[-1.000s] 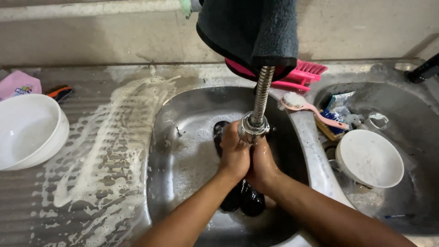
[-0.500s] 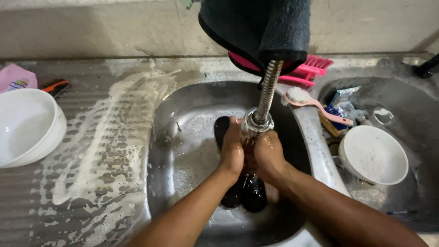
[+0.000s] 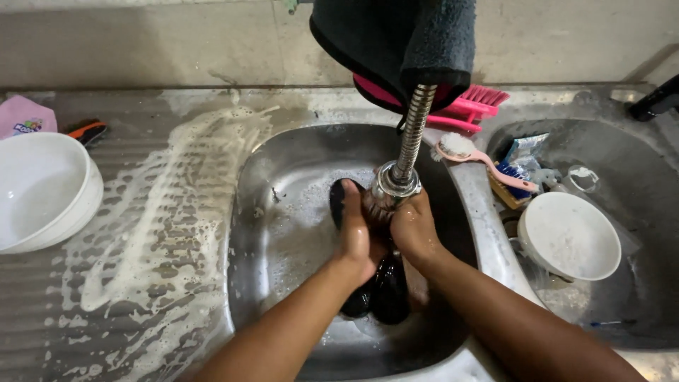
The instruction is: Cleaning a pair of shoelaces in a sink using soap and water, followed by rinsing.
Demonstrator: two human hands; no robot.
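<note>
Steel sink (image 3: 283, 233) beside a soapy drainboard (image 3: 155, 233): hands (image 3: 385, 230) pressed together under the tap (image 3: 397, 180).

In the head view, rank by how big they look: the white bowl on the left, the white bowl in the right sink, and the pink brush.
1. Left white bowl, cut off by the frame.
2. Right white bowl.
3. Pink brush.
</note>
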